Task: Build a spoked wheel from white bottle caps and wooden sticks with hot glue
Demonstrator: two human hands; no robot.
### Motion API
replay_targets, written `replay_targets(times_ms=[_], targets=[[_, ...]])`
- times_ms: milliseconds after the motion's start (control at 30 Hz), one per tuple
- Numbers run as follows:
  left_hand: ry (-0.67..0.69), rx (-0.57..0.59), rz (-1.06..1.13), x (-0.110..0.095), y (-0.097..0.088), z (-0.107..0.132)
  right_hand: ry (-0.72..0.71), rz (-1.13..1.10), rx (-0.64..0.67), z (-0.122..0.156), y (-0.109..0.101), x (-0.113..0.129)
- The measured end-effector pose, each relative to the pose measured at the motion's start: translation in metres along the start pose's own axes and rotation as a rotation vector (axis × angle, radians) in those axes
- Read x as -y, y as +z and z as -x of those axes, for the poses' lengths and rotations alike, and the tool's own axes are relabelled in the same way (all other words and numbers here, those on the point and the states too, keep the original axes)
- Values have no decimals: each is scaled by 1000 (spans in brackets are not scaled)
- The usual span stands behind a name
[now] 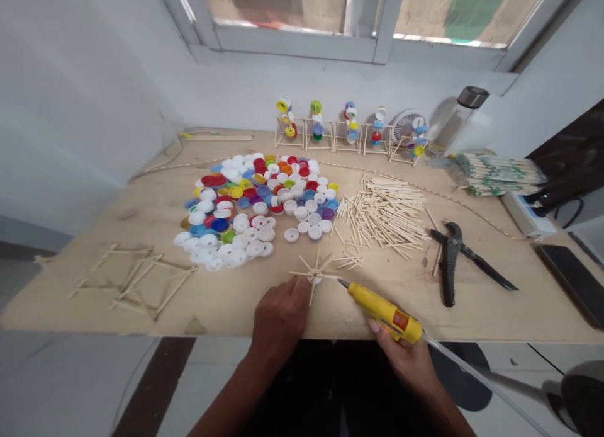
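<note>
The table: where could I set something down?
Bare wood shows between the stick frames and the left hand, and behind the frames, left of the bottle caps. Crowded right side: glue gun, stick pile, cutting tool, phone.

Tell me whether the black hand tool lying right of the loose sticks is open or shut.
Open: the black hand tool lies with its two handles spread wide apart on the table.

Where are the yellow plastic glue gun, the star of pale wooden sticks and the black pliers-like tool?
Yellow plastic glue gun (pixel 380 308): head view, middle of its body.
Star of pale wooden sticks (pixel 315 274): head view, hub where sticks meet.
Black pliers-like tool (pixel 450 261): head view, thicker handle.
</note>
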State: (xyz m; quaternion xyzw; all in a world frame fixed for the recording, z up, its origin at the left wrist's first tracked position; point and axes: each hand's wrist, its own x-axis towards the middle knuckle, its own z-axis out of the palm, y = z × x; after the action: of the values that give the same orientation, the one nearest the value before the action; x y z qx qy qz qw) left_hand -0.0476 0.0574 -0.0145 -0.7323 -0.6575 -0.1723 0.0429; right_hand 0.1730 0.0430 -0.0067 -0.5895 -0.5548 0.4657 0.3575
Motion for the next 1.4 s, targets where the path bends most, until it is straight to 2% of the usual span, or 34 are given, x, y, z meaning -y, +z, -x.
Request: replay_targets(times_ms=[333,433,600,733,933,1133,1267,1400], targets=[[-144,-112,123,4,-10,14,6,-31,-60,2,3,-2],[-122,-144,159,3,-11,22,-7,-14,-73,2,3,-1],[-94,-112,187,-5,-7,29,-3,-23,-36,1,3,1],[-104,-99,154,-7,-6,26,3,-37,-49,1,5,2],[-90,-172,133,1,-5,22,6,-46,-41,2,4,0],[-91,-186,136,2,-2,21,23,-42,-60,2,3,-3],[-82,-198,145,1,-4,20,27,-62,1,1,2,-3],[-87,-191,137,0,-5,19,34,-95,-44,1,5,-1]])
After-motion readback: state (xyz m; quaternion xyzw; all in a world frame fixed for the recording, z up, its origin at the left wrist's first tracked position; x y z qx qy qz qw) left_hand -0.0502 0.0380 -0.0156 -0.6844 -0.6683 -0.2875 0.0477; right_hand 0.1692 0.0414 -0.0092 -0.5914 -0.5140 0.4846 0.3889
